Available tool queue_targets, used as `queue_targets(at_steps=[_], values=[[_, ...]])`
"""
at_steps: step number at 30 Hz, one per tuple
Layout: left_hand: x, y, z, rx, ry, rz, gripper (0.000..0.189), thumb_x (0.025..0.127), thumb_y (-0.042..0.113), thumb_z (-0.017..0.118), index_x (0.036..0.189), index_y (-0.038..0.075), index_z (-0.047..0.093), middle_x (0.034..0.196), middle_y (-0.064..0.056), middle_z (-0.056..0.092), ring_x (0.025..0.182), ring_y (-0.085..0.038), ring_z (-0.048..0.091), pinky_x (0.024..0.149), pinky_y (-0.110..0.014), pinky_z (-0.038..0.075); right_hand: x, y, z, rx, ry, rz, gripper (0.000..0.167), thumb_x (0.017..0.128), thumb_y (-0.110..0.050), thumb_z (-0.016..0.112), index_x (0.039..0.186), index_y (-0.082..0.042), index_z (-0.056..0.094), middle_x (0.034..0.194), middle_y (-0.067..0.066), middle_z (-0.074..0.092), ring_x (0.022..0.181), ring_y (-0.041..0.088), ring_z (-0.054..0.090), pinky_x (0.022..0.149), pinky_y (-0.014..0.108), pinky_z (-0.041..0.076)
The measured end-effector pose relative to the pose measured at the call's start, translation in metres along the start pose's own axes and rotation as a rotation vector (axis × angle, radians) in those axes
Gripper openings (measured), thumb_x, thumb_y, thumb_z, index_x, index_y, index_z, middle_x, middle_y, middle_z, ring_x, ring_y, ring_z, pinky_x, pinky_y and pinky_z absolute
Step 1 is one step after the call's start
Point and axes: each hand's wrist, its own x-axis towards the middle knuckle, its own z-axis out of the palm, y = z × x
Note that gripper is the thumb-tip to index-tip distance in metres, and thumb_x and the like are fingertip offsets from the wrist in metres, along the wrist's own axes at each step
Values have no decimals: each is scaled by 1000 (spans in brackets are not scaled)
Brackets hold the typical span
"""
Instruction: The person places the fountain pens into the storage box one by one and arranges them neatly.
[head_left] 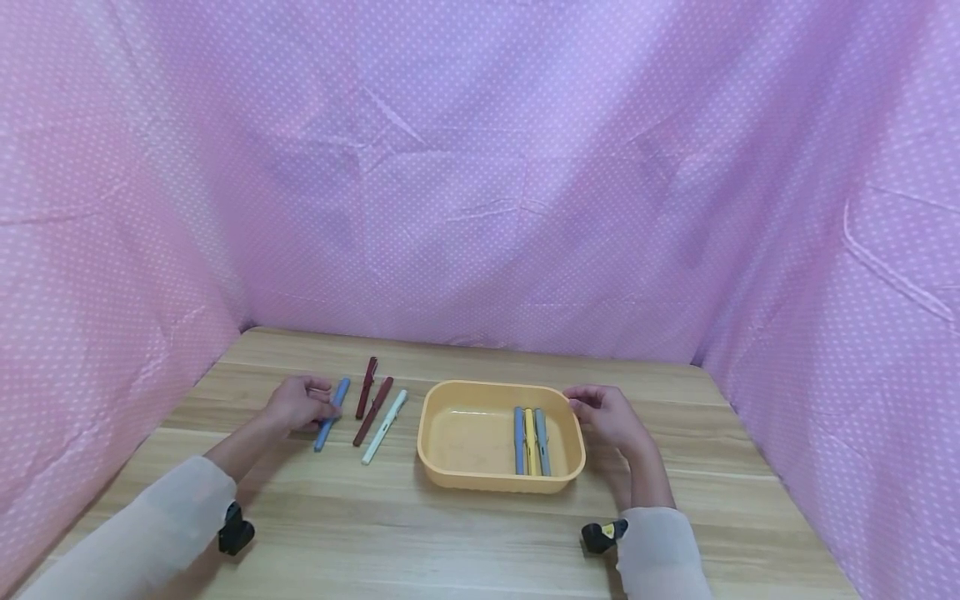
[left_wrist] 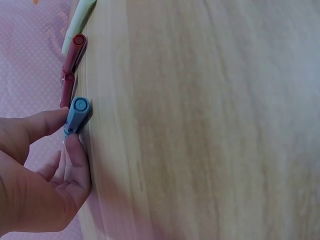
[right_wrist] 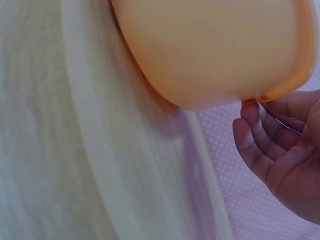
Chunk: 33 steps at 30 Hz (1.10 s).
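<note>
My left hand [head_left: 296, 404] pinches a blue pen [head_left: 322, 437] between thumb and fingers, at the left of the table. In the left wrist view the round end of this pen [left_wrist: 80, 106] points toward the camera. Two dark red pens [head_left: 372, 411] and a pale mint pen [head_left: 385, 427] lie just right of it. My right hand [head_left: 611, 417] holds the far right corner of a yellow plastic basin [head_left: 480, 482], thumb and fingertips at its edge. Inside, on the right, a blue pen [head_left: 519, 442], a yellow pen [head_left: 530, 442] and a grey-blue pen [head_left: 543, 442] lie side by side.
The wooden table [head_left: 360, 533] carries everything. Pink dotted cloth [head_left: 480, 208] hangs behind it and along both sides. A small black device is strapped at each wrist, over pale sleeves [head_left: 663, 550].
</note>
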Motion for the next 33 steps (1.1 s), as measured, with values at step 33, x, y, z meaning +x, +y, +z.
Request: queue_targets(at_steps=[33], values=[[0, 3, -6, 172, 67, 141, 53, 86, 2, 74, 131, -15, 52, 116, -31, 65, 94, -28, 68, 72, -32, 64, 2, 6, 1, -16, 6, -15, 23, 103, -3, 57, 120, 7, 67, 109, 17, 72, 92, 22, 71, 81, 28, 61]])
